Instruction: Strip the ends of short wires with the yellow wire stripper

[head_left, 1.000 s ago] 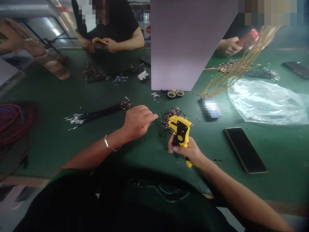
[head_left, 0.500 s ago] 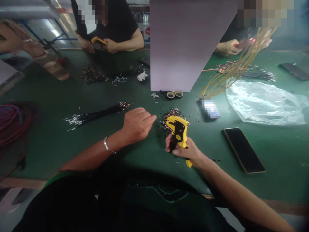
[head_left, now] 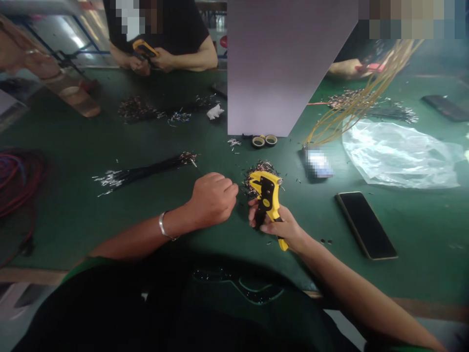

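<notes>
My right hand (head_left: 284, 226) is wrapped round a yellow and black wire stripper (head_left: 267, 193), its jaws pointing up and to the left. Under the jaws lies a pile of small black and coppery wire scraps (head_left: 264, 168). My left hand (head_left: 216, 199) is closed in a fist just left of the tool, apart from it. A thin black wire (head_left: 198, 169) with a pale metal tip sticks out behind that fist; its other end is hidden. Beyond the left forearm a bundle of black wires (head_left: 150, 169) lies on the green table, silvery ends at the left and coppery ends at the right.
Tape rolls (head_left: 258, 142) lie before an upright pale panel (head_left: 271, 68). A phone (head_left: 366, 225) and a clear plastic bag (head_left: 399, 154) lie to the right, with yellow wires (head_left: 344, 115) beyond. Red cable coils (head_left: 18, 178) rest at the left. Co-workers' hands (head_left: 163, 59) work across the table.
My left fist has come down and turned, and a wire with a pale tip now shows behind it. The wire stripper has shifted slightly left. The opposite co-worker's yellow tool has risen.
</notes>
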`<state>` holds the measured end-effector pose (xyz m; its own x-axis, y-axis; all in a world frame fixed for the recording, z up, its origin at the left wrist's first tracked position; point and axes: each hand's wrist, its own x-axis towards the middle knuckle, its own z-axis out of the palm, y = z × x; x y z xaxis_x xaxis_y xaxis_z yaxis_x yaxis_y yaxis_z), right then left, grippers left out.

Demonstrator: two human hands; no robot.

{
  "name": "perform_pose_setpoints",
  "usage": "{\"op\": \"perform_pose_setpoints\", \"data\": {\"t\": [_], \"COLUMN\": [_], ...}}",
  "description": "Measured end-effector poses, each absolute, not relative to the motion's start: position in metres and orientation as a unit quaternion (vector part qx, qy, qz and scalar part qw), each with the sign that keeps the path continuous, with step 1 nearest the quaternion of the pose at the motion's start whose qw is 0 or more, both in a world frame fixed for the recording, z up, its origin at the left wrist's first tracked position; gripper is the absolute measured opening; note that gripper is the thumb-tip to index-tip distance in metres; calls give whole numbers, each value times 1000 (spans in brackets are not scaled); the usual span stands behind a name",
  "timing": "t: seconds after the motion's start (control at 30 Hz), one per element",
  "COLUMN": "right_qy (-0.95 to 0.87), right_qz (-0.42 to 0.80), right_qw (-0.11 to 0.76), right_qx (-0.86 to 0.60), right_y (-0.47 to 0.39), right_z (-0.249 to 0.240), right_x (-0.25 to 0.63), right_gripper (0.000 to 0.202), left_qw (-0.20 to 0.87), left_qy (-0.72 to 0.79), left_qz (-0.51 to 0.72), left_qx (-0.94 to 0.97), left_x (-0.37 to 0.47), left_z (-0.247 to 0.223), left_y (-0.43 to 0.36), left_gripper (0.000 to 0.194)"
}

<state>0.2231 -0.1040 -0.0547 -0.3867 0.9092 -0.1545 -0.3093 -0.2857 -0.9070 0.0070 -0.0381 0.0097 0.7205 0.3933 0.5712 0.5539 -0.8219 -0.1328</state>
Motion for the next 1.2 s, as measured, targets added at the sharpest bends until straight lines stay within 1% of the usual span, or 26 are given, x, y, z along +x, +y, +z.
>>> {"op": "perform_pose_setpoints", "data": {"t": [0.27, 0.53, 0.73, 0.97, 1.2], "right_qy": [-408, -419, -454, -483, -500], "right_qz": [709, 703, 675, 652, 623], "right_qw": [445, 433, 425, 417, 426], "right_qx": [-364, -377, -396, -409, -426], "right_y": [-107, -109, -110, -111, -113], "right_z": [-57, -52, -45, -39, -44], "right_x": [221, 220, 219, 220, 216], "right_gripper": [52, 50, 46, 39, 28], "left_qw": [137, 127, 120, 117, 116], "left_qy": [-252, -243, -244, -239, -237], "left_qz": [-257, -267, -265, -256, -258], "left_qx": [-923, -924, -925, -929, -929], "left_x": [11, 16, 18, 19, 21], "left_z": [7, 7, 5, 7, 11], "left_y": [-48, -56, -58, -60, -64], "left_gripper": [27, 23, 22, 20, 22]}}
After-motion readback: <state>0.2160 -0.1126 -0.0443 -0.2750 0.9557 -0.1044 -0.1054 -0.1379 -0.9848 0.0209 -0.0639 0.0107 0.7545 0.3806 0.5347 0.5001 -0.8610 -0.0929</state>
